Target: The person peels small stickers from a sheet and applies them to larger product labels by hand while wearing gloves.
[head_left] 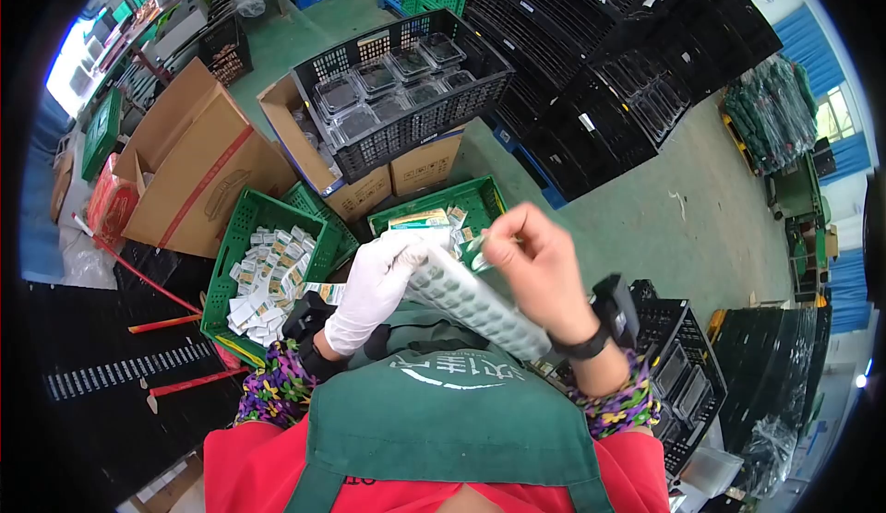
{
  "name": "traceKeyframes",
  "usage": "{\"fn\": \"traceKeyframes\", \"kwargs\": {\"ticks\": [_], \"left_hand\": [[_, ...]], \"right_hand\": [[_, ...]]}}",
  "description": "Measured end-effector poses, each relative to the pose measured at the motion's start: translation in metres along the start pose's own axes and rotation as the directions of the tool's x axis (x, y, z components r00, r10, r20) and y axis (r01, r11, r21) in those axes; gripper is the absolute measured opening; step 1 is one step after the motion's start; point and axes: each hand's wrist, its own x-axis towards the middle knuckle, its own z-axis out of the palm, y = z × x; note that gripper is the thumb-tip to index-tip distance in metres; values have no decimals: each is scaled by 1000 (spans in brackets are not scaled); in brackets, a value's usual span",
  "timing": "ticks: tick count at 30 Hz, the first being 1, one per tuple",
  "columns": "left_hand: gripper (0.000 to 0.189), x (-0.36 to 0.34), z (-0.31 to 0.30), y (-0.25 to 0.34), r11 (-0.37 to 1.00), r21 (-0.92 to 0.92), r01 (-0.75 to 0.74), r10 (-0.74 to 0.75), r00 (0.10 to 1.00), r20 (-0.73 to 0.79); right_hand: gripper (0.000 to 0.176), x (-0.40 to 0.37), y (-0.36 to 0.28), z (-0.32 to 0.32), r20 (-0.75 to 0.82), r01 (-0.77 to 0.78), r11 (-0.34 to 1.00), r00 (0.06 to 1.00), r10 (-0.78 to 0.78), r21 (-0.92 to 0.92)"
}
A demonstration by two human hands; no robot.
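My left hand (376,292), in a white glove, is closed on the upper end of a long pale sheet (475,303) with rows of rounded grey-green shapes. The sheet slants down to the right in front of my apron. My bare right hand (540,268) is above its right side, with thumb and forefinger pinched together. Something small and pale shows at those fingertips, too blurred to name. Beyond my hands is a green crate (494,201) with small printed packets. Left of my gloved hand, another green crate (224,278) holds many small white-and-tan packets (272,278).
A black crate (425,135) of clear plastic boxes rests on cardboard cartons ahead. Tall black crate stacks (591,70) stand at the right. A large open carton (198,167) is at the left. More black crates (688,375) sit by my right elbow.
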Motion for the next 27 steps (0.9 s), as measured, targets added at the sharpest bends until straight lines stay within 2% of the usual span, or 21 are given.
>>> {"fn": "traceKeyframes", "kwargs": {"ticks": [1, 2, 3, 5, 6, 7, 9, 10, 11, 13, 14, 15, 17, 18, 19, 20, 22, 25, 27], "left_hand": [[20, -1, -1, 4, 981, 103, -163, 160, 986, 37], [16, -2, -1, 7, 976, 97, -193, 182, 976, 117], [16, 0, 1, 6, 976, 93, -197, 185, 974, 128], [14, 2, 3, 4, 886, 230, -403, 345, 903, 255], [13, -1, 6, 6, 918, 194, -345, 298, 925, 234], [13, -1, 7, 4, 917, 196, -347, 299, 924, 239], [11, -2, 8, -4, 903, 216, -372, 305, 908, 287], [11, -5, 10, -7, 911, 222, -348, 269, 908, 320], [12, -9, 11, -2, 911, 286, -297, 187, 916, 355], [12, -16, 23, -10, 946, 145, -289, 241, 930, 278], [11, -19, 24, -9, 970, 102, -222, 186, 942, 278], [11, -18, 23, -7, 970, 104, -221, 186, 943, 276], [9, -18, 19, -6, 945, 177, -274, 249, 957, 148], [9, -19, 16, -13, 916, 261, -305, 280, 951, 129], [9, -19, 16, -12, 919, 264, -294, 274, 955, 110], [8, -17, 15, -11, 876, 327, -354, 345, 935, 88], [10, -16, 15, -14, 754, 484, -445, 467, 880, 82], [11, -14, 18, -12, 681, 578, -450, 496, 864, 88], [11, -13, 18, -9, 682, 577, -449, 484, 869, 103]], "right_hand": [[16, 9, -1, -13, 80, -18, 1000, 997, 17, 7], [16, 14, -2, -15, 124, -103, 990, 988, 91, 93], [16, 19, -2, -13, 175, -189, 967, 972, 158, 174], [15, 25, -10, -3, 209, -211, 959, 963, 171, 190], [15, 30, -13, 1, 255, -237, 950, 950, 182, 205], [15, 37, -11, 3, 252, -234, 950, 951, 179, 208], [15, 57, -8, 1, 66, -68, 990, 996, 60, 123], [14, 66, -20, -5, 14, -158, 982, 987, 157, 108], [14, 78, -17, -12, -18, -102, 983, 994, 106, 156], [15, 93, -20, -21, -24, -64, 972, 997, 71, 225], [16, 96, -18, -20, -41, -71, 976, 996, 81, 204], [16, 93, -18, -19, -39, -71, 976, 996, 80, 205], [13, 79, -16, -17, -61, -107, 988, 992, 114, 108], [14, 69, -12, -18, -53, -117, 993, 992, 117, 2], [16, 55, -11, -15, -45, -131, 990, 991, 129, -52], [18, 44, -5, -13, -14, -138, 983, 990, 138, -119], [21, 27, 2, -6, 10, -165, 961, 985, 172, -222], [20, 18, 10, 4, -2, -177, 946, 983, 184, -270], [20, 16, 13, 9, -44, -205, 913, 978, 203, -352]]}}
